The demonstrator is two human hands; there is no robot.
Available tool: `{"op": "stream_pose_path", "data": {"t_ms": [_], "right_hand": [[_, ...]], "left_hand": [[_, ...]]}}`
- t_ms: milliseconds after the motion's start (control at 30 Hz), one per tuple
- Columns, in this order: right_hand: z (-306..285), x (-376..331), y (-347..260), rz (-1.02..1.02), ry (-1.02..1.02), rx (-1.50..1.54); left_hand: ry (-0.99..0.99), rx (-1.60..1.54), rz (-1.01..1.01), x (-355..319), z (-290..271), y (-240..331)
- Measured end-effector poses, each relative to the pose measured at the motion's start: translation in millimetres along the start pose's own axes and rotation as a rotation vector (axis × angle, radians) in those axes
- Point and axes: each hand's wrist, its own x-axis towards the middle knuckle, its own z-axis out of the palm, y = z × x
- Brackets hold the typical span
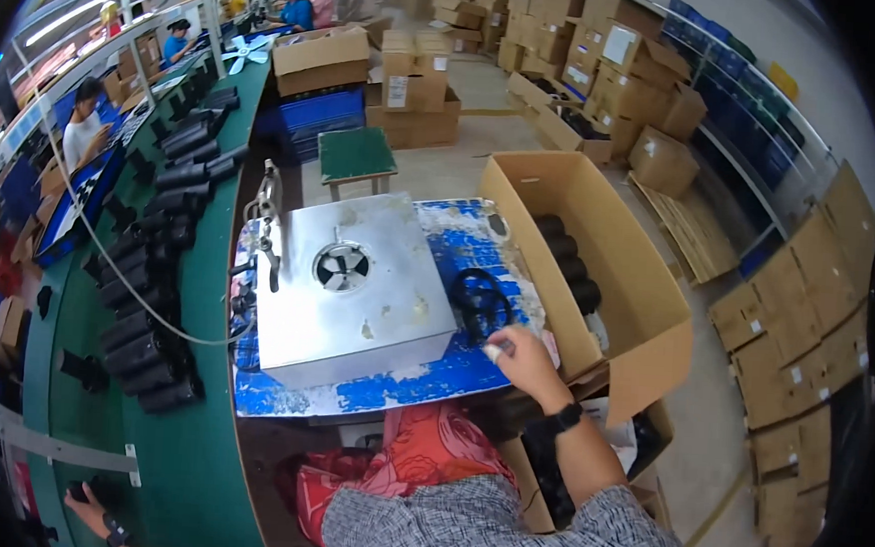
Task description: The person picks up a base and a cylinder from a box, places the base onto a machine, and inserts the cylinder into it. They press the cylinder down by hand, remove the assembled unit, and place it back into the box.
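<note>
My right hand [524, 361], a dark band on its wrist, is at the near edge of some black rings [481, 304] lying on the worn blue tabletop. Its fingers are curled together, with a small white patch at their tips; what they pinch is too small to tell. Left of the rings sits a metal box [376, 300] with a round opening on top, and inside that a vaned metal fixture [343, 267]. Far to the lower left, my left hand [89, 513] curls around a dark part [94, 491] on the green bench, partly hidden by the fingers.
Black cylindrical housings [157, 357] line the green bench [209, 480] on the left. A metal clamp lever [269, 218] rises beside the box. At right stands an open carton [647, 286] with black cylinders inside. Beyond are a green stool [358, 155] and stacked cartons. Co-workers sit at far left.
</note>
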Motion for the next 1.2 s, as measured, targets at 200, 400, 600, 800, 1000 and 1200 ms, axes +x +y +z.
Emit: {"op": "stream_pose_path", "data": {"t_ms": [200, 400, 600, 800, 1000, 1200], "right_hand": [[7.1, 51.2, 83.4, 0.043, 0.571, -0.270], [7.0, 94.9, 81.8, 0.053, 0.585, -0.080], [-11.8, 131.0, 70.6, -0.300, 0.326, -0.264], [-30.5, 113.1, 48.0, -0.222, 0.320, -0.363], [-83.6, 13.2, -55.5, -0.513, 0.542, -0.269], [27.0, -52.4, -110.1, -0.172, -0.044, 1.061]], "left_hand": [[0.238, 0.292, -0.049, -12.0, -14.3, 49.0], [0.336, -0.610, 0.112, -130.4, -88.2, 188.1], [-0.216, -0.955, 0.424, -286.6, -140.4, 412.0], [-0.591, -1.292, 0.238, -319.9, -151.7, 468.9], [-1.087, -1.296, 0.410, -343.5, -160.1, 486.8], [-1.417, -1.788, -0.004, -359.5, -159.5, 559.5]]}}
